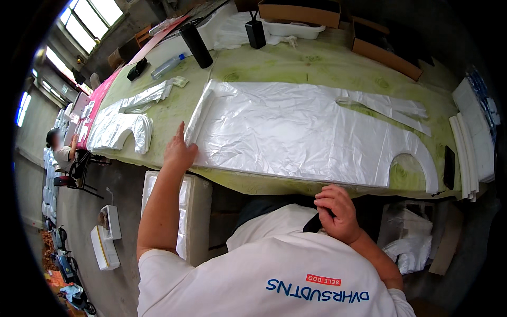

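Observation:
A wide white plastic sheet point(285, 127) with strap-like ends and curved cut-outs on its right, like a disposable apron, lies flat on the green-patterned table cover point(248, 66). Its left edge is folded over in a narrow band. At that edge is my left hand point(180, 152), fingers stretched out and nothing seen in its grasp. My right hand point(338, 211) hovers by the table's front edge, close to my body, its fingers curled with nothing visible in them. Farther left lies a smaller folded white plastic piece point(113, 124) with similar straps.
A black cylinder point(196, 46), a clear bottle point(168, 66) and a small black box point(255, 33) stand or lie at the back. Cardboard trays point(383, 50) sit back right. A dark phone-like slab point(449, 168) lies far right. Another person point(66, 153) sits far left.

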{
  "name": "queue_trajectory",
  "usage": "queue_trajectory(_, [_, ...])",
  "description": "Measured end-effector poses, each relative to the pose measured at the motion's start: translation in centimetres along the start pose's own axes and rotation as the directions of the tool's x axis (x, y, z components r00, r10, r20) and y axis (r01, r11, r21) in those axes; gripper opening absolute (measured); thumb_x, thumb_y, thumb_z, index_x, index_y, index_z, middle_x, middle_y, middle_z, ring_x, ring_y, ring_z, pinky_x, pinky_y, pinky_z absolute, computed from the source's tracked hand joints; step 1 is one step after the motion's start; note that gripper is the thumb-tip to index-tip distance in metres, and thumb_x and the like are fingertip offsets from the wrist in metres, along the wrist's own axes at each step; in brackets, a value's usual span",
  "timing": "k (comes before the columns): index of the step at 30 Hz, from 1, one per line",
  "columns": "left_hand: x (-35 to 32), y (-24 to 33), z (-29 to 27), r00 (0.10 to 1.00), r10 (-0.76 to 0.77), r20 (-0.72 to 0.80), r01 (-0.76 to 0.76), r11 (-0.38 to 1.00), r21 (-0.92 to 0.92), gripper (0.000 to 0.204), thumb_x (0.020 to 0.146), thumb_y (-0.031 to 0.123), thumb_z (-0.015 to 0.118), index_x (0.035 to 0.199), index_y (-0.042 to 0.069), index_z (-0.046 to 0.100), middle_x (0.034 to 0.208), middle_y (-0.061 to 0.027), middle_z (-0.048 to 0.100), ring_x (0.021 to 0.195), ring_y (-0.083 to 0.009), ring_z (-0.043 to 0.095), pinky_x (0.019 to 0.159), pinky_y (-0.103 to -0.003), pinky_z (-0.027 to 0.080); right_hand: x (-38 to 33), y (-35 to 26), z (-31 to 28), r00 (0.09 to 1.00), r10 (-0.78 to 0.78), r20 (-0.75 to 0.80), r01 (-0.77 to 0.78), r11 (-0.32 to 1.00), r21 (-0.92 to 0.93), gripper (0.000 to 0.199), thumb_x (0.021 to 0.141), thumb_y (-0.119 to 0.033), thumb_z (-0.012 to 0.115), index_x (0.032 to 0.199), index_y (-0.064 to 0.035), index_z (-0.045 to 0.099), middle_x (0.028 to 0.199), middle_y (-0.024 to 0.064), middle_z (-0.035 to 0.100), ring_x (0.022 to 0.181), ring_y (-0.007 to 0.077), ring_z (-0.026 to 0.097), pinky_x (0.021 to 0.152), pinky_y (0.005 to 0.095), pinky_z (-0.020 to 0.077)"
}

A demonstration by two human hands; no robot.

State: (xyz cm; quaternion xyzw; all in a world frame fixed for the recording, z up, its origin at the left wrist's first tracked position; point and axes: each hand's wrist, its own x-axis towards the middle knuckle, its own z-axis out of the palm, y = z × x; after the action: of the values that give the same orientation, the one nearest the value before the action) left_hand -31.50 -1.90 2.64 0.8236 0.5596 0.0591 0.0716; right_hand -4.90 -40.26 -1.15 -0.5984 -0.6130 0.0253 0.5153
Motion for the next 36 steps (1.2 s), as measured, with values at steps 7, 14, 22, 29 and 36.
queue_trajectory(7, [1.1, -3.7, 0.5, 0.999, -0.037, 0.028, 0.043, 0.973, -0.226, 0.086, 0.092, 0.032, 0.068, 0.162, 0.015, 0.022, 0.139, -0.0241, 0.057, 0.125, -0.0375, 0.058, 0.105, -0.042, 0.047, -0.2, -0.7, -0.5, 1.000, 0.020, -0.011, -0.020, 1.000, 0.016, 0.022, 0.081, 0.004, 0.071, 0.100, -0.0050, 0.068, 0.105, 0.0114, 0.069, 0.103, 0.0340, 0.064, 0.092, 0.0430, 0.0522])
queue_trajectory(14, [-4.1, 4.1, -1.5, 0.973, 0.075, 0.219, 0.197, 0.229, -0.953, 0.060, 0.103, 0.029, 0.057, 0.157, 0.015, 0.034, 0.123, -0.0099, 0.065, 0.094, -0.0170, 0.063, 0.082, -0.033, 0.055, -1.1, -0.9, -0.4, 0.957, 0.289, -0.021, -0.274, 0.927, 0.255, 0.020, 0.088, 0.004, 0.065, 0.107, -0.0021, 0.067, 0.104, 0.0125, 0.069, 0.099, 0.0259, 0.066, 0.089, 0.0353, 0.0532])
queue_trajectory(22, [-15.0, 16.7, 3.9, 0.788, 0.342, 0.512, 0.585, -0.157, -0.795, 0.047, 0.100, 0.027, 0.060, 0.144, 0.017, 0.046, 0.108, -0.0048, 0.063, 0.083, -0.0158, 0.062, 0.067, -0.031, 0.056, 2.4, -2.6, 1.2, 0.608, 0.653, 0.451, -0.754, 0.299, 0.584, 0.040, 0.103, -0.017, 0.058, 0.139, -0.0021, 0.049, 0.114, 0.0049, 0.060, 0.099, 0.0138, 0.061, 0.086, 0.0298, 0.0530])
queue_trajectory(29, [-20.2, 15.4, 1.9, 0.710, 0.465, 0.528, 0.581, 0.035, -0.813, 0.082, 0.093, 0.027, 0.069, 0.161, 0.019, 0.025, 0.133, -0.0045, 0.056, 0.109, -0.0160, 0.059, 0.080, -0.031, 0.054, 3.9, -2.4, 2.6, 0.405, 0.637, 0.656, -0.830, -0.045, 0.556, 0.049, 0.102, -0.038, 0.059, 0.136, -0.0029, 0.051, 0.123, 0.0084, 0.058, 0.107, 0.0177, 0.060, 0.081, 0.0342, 0.0545])
queue_trajectory(36, [-21.4, 14.0, 2.1, 0.799, 0.436, 0.415, 0.414, 0.101, -0.905, 0.096, 0.090, 0.019, 0.075, 0.163, 0.012, 0.013, 0.136, -0.0119, 0.054, 0.121, -0.0200, 0.056, 0.098, -0.036, 0.049, 4.3, -2.3, 4.8, 0.433, 0.655, 0.619, -0.845, 0.057, 0.531, 0.032, 0.103, -0.032, 0.057, 0.115, -0.0027, 0.062, 0.104, 0.0071, 0.063, 0.098, 0.0168, 0.061, 0.079, 0.0351, 0.0562])
